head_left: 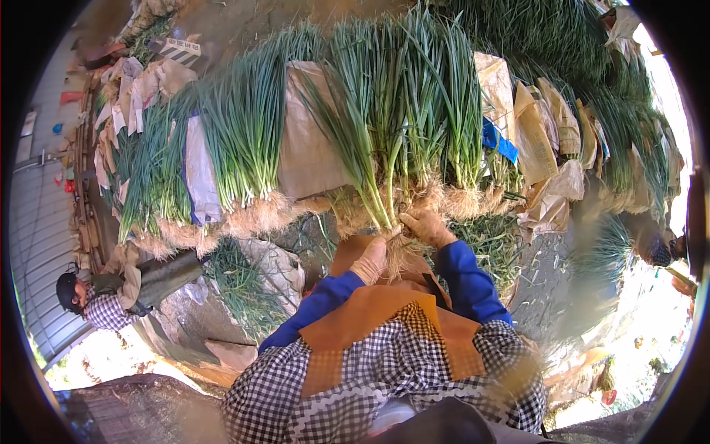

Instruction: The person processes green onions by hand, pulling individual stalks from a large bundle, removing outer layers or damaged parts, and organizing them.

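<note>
Just in front of my chest, my left hand [372, 259] is closed around the pale base of a few green onions [381, 211]. Their long green leaves fan up and away from me, and pale stringy roots [397, 255] hang below. My right hand [427, 226] is closed beside it at the root end of the same onions, its fingertips pinched close to the roots. Right behind my hands, a thick row of green onions [421, 111] lies with root ends facing me.
Tan sacking [310, 133] and a white sheet [201, 166] separate bundles along the row. More paper sacks [536, 140] lie to the right. Loose green leaves [244, 288] are heaped left of me. One person in a dark cap [68, 292] is at far left; another [658, 251] is at far right.
</note>
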`<state>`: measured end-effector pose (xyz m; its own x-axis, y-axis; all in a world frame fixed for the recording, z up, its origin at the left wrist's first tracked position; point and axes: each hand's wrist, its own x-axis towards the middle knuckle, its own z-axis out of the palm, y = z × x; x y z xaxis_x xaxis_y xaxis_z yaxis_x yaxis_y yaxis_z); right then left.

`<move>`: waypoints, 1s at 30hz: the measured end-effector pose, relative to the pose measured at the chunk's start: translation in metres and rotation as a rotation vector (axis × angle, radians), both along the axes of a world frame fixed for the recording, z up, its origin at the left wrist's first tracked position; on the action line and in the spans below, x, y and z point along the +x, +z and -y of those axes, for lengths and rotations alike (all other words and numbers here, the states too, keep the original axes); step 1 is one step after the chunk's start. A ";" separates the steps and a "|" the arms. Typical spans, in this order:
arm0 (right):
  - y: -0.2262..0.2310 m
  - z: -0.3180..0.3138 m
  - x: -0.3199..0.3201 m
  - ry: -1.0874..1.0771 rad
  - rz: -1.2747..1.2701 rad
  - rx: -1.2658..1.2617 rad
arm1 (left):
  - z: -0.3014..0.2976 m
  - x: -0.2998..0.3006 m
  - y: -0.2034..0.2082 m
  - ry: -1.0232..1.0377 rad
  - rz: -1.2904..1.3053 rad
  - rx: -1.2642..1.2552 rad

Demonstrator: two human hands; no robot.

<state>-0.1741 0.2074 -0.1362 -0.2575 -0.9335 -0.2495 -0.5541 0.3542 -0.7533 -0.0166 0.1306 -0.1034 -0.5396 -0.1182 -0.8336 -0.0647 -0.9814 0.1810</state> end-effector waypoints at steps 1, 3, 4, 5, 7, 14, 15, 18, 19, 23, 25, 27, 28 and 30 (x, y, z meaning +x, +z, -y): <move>-0.001 0.002 -0.009 0.318 -0.495 -0.207 | 0.001 0.002 -0.004 -0.001 0.001 0.000; 0.047 0.050 -0.028 -0.141 -0.177 0.479 | 0.006 0.013 -0.018 0.023 0.072 -0.095; 0.024 0.053 -0.038 -0.355 -0.239 0.387 | 0.005 0.012 -0.018 0.012 0.073 -0.093; 0.018 0.071 -0.045 -0.285 -0.282 0.468 | 0.005 0.013 -0.019 0.009 0.072 -0.091; 0.034 0.117 -0.038 -0.072 -0.350 0.693 | 0.005 0.019 -0.020 0.038 0.080 -0.048; 0.010 0.060 -0.015 0.288 -0.450 0.312 | 0.003 0.010 -0.013 -0.006 0.138 -0.232; 0.040 0.041 -0.004 0.323 -0.234 0.245 | 0.007 0.017 -0.018 0.045 0.067 -0.092; 0.085 -0.054 0.010 0.237 0.257 0.256 | 0.007 0.028 -0.041 -0.011 0.090 -0.259; 0.047 -0.112 0.008 0.396 0.062 0.108 | 0.010 0.028 -0.040 -0.087 0.064 -0.320; 0.029 -0.153 -0.020 0.305 -0.336 1.078 | 0.016 0.027 -0.033 -0.096 0.122 -0.230; -0.014 -0.095 -0.026 0.417 -0.492 0.763 | 0.021 0.027 -0.039 -0.104 0.101 -0.208; 0.038 0.013 -0.025 -0.213 0.202 0.573 | 0.026 0.044 -0.043 -0.055 0.065 -0.184; 0.004 0.028 -0.028 -0.340 0.433 0.399 | 0.027 0.037 -0.037 -0.086 0.051 -0.189; -0.027 0.054 -0.014 -0.499 0.753 0.235 | 0.037 0.035 -0.018 -0.187 0.089 -0.314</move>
